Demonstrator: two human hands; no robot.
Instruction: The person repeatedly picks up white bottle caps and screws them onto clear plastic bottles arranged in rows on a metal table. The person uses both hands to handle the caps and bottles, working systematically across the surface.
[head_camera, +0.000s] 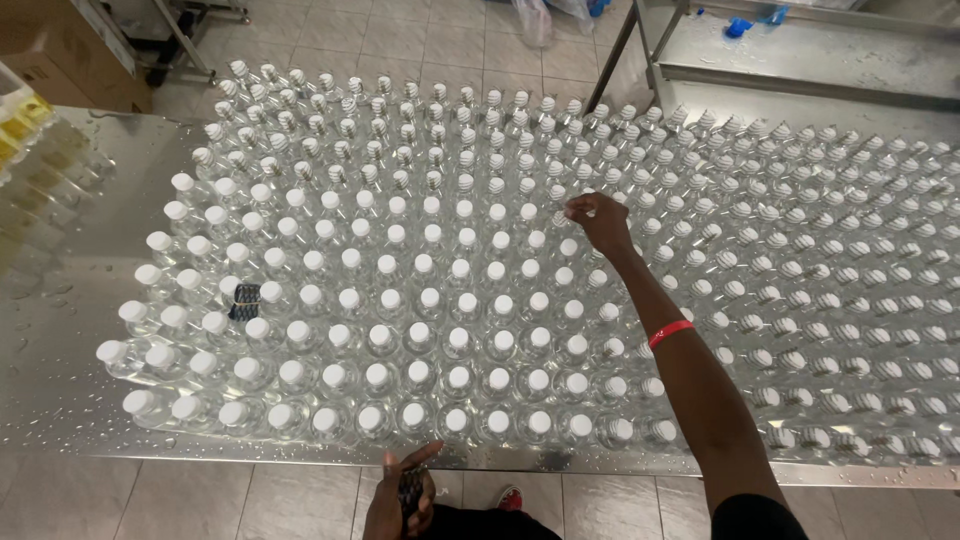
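Clear plastic bottles (470, 330), steel table (60, 330), right hand (600, 222) fingers on cap (562, 215)

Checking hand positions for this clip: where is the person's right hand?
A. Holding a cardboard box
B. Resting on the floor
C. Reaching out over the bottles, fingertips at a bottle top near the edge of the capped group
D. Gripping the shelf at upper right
C: the right hand is stretched over the bottles, fingertips at a bottle top where white-capped bottles meet uncapped ones; the left hand holds a dark object near the table edge.
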